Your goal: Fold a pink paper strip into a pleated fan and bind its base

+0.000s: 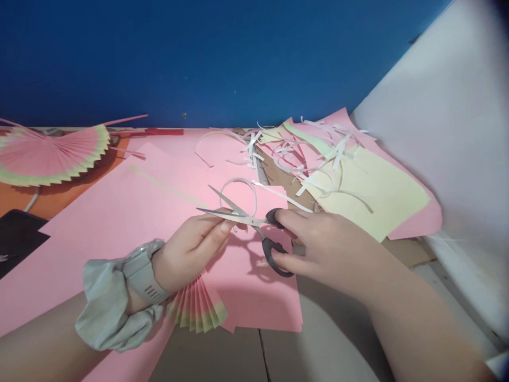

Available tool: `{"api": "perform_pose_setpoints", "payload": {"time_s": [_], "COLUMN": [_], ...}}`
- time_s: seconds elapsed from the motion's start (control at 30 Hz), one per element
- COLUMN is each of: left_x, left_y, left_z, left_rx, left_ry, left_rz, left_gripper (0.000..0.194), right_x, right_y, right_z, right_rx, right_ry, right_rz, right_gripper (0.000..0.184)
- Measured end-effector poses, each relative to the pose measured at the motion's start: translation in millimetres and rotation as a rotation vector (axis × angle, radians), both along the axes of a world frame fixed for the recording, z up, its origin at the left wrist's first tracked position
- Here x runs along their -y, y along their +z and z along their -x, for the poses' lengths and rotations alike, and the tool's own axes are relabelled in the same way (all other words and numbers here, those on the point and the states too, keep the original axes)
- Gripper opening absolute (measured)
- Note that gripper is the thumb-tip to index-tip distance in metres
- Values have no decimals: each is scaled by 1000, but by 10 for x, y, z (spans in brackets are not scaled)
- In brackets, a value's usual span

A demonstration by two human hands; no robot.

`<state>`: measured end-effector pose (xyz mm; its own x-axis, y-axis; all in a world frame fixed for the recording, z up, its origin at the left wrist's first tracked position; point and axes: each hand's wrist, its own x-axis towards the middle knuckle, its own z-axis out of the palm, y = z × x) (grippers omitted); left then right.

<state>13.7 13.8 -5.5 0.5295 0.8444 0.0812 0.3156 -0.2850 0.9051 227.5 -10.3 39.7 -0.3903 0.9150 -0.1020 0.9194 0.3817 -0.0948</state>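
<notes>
My right hand [318,241] has its fingers through the black handles of a pair of scissors [249,218], whose blades are spread apart and point left. Between the thumb and fingers of my left hand [201,239] is a thin pale paper strip [255,199], curled into a loop beyond the blades. The blades cross right over my left fingertips, so the pinched end is partly hidden. Below my left wrist, a pleated paper fan [199,305] in pink and green lies on pink paper sheets [254,297], partly covered by the hand.
A larger pleated pink and green fan [51,156] lies at the left on an orange surface. Paper scraps and strips [302,146] are heaped at the back right, near a pale yellow sheet [369,185]. A blue wall [222,63] closes off the back.
</notes>
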Motion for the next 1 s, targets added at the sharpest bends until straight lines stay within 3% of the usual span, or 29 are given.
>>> {"api": "perform_pose_setpoints", "payload": {"time_s": [0.77, 1.0], "left_x": [25, -16], "left_y": [-31, -11], "left_z": [-3, -6], "left_rx": [108, 26], "left_ry": [4, -12], "left_rz": [190, 103], "left_gripper": [33, 41], "right_x": [-14, 4], "right_y": [-33, -23], "right_z": [-4, -6], "right_rx": [51, 47], "right_ry": [32, 14], "right_rz": [-86, -56], "right_gripper": [18, 20]}}
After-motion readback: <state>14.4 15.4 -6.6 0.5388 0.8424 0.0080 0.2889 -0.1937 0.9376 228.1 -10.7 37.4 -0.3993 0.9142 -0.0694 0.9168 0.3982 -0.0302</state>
